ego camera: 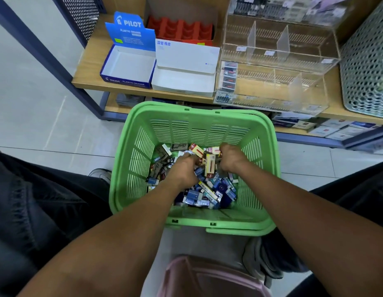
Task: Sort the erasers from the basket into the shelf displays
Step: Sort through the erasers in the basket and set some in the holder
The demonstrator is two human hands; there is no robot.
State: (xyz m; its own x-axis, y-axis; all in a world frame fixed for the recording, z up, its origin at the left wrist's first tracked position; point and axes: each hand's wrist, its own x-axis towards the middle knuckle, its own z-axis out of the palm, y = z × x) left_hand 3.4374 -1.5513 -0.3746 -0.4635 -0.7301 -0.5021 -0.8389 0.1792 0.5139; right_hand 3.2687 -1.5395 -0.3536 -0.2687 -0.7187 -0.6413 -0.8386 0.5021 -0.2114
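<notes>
Both hands dig into mixed boxed erasers [204,185] heaped in the green slatted plastic basket [141,159]: the left hand [183,168] and right hand [230,156] curl, apparently gripping packets. Next, matching brands to the empty blue cardboard display box [128,65] at eleven o'clock.

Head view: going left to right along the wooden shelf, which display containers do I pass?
Blue Pilot box → white box → clear acrylic case → grey mesh bin.
</notes>
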